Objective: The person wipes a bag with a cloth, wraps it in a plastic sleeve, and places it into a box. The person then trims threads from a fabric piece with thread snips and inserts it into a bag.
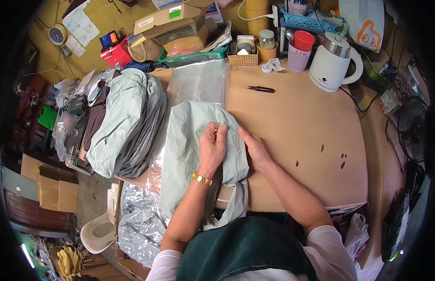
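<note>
A pale grey-green cloth piece [187, 140] lies across the left part of the tan table [283, 107], and a strap-like end hangs over the front edge. My left hand [212, 143], with a gold watch at the wrist, is closed on the cloth, thumb and fingers pinched together. My right hand [256, 149] rests at the cloth's right edge, its index finger stretched along it and its other fingers partly hidden. Left of the cloth is a thick pile of similar folded pieces [121, 117]. Clear plastic sheets [198, 82] lie behind and under the cloth.
Black thread snips [261, 89] lie at the back of the table. A white kettle [330, 63], a lilac cup [298, 58] and a green basket [194, 58] line the rear. A fan [411, 124] stands at far right, a white plastic chair [99, 229] at lower left.
</note>
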A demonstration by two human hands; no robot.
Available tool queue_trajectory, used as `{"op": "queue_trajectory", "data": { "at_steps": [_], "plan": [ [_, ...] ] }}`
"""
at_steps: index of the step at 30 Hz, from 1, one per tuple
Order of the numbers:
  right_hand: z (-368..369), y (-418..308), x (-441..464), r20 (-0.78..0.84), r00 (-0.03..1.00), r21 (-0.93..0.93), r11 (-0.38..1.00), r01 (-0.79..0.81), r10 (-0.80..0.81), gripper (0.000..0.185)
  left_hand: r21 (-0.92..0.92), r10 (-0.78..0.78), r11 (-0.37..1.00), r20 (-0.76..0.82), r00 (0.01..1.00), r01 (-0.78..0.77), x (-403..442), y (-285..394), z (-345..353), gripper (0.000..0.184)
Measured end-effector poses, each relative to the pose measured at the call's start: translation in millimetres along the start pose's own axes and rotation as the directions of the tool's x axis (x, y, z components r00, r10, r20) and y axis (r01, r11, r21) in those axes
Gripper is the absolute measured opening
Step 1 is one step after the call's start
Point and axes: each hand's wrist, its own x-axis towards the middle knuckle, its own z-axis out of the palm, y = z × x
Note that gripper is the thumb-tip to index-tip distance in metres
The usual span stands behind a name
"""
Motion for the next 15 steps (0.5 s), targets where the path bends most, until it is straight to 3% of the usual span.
{"op": "queue_trajectory", "data": {
  "at_steps": [1, 2, 3, 4, 6, 8, 9, 11, 13, 15],
  "plan": [
    [0, -4, 4, -0.004, 1.0, 0.0, 1.0, -0.003, 0.003, 0.048, -0.068, -0.043, 0.997, 0.059, 0.997, 0.047, -2, 0, 0, 0.031],
    [-1, -8, 9, 0.001, 1.0, -0.159, 0.987, 0.017, -0.017, 0.044, -0.133, -0.082, 0.986, 0.117, 0.99, 0.098, -4, 1, 0, 0.028],
    [-2, -11, 14, 0.012, 0.999, -0.313, 0.949, 0.039, -0.037, 0.041, -0.133, -0.084, 0.986, 0.117, 0.99, 0.1, -3, 2, -1, 0.028],
    [-4, -11, 18, 0.013, 0.999, -0.312, 0.949, 0.038, -0.035, 0.041, -0.16, -0.077, 0.983, 0.073, 0.994, 0.088, -1, 5, -2, 0.028],
    [-6, -6, 25, 0.072, 0.994, -0.507, 0.856, 0.103, -0.077, 0.041, -0.183, -0.07, 0.98, 0.026, 0.997, 0.074, 3, 8, -4, 0.027],
    [-3, 2, 26, 0.039, 0.99, -0.409, 0.902, 0.137, -0.133, 0.042, -0.416, -0.268, 0.874, 0.019, 0.963, 0.252, 6, 9, -6, 0.03],
    [-1, 4, 25, -0.004, 0.983, -0.307, 0.935, 0.175, -0.185, 0.044, -0.417, -0.268, 0.874, 0.018, 0.963, 0.251, 5, 4, -2, 0.03],
    [1, 6, 23, -0.039, 0.978, -0.285, 0.94, 0.185, -0.205, 0.043, -0.559, -0.275, 0.798, -0.009, 0.961, 0.224, 0, -11, 7, 0.03],
    [-1, 6, 19, -0.075, 0.971, -0.266, 0.943, 0.198, -0.225, 0.042, -0.518, -0.258, 0.829, -0.021, 0.966, 0.21, -3, -11, 9, 0.028],
    [-7, 4, 15, -0.076, 0.958, -0.39, 0.892, 0.228, -0.278, 0.037, -0.477, -0.239, 0.857, -0.038, 0.97, 0.193, -5, -7, 9, 0.026]
  ]
}}
